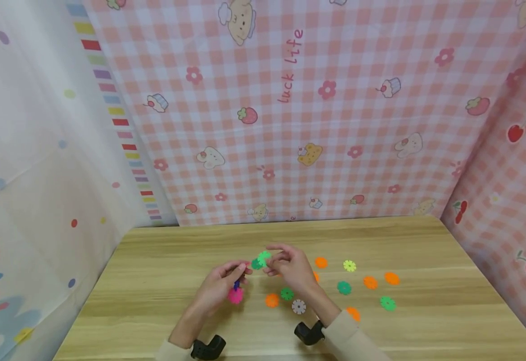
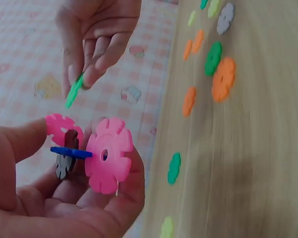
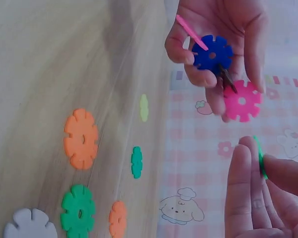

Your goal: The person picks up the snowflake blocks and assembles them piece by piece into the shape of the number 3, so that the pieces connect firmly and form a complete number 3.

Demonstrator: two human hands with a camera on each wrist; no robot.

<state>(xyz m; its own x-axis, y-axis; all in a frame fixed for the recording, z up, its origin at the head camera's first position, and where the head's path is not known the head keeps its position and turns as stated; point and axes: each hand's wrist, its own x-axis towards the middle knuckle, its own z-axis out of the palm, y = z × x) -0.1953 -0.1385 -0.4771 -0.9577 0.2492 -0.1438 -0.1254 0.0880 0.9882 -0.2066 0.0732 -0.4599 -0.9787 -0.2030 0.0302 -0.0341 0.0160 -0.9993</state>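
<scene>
My left hand (image 1: 217,287) holds a small chain of notched plastic discs, flower-shaped and slotted together. In the left wrist view this shows a large pink disc (image 2: 108,156), a blue disc (image 2: 72,152) edge-on, a dark disc (image 2: 63,166) and a second pink disc pinched at its rim by the thumb. Across from it, my right hand (image 1: 293,268) pinches a bright green disc (image 1: 264,258) between thumb and fingers. The right wrist view has that green disc (image 3: 260,156) edge-on, a short gap below the nearer pink disc (image 3: 243,101).
Loose discs lie scattered on the wooden table (image 1: 448,321), mostly around and right of my right hand. Among them are several orange ones (image 1: 370,282), green ones (image 1: 387,303), a yellow one (image 1: 349,265) and a grey one (image 1: 299,307). Patterned cloth (image 1: 357,125) hangs behind.
</scene>
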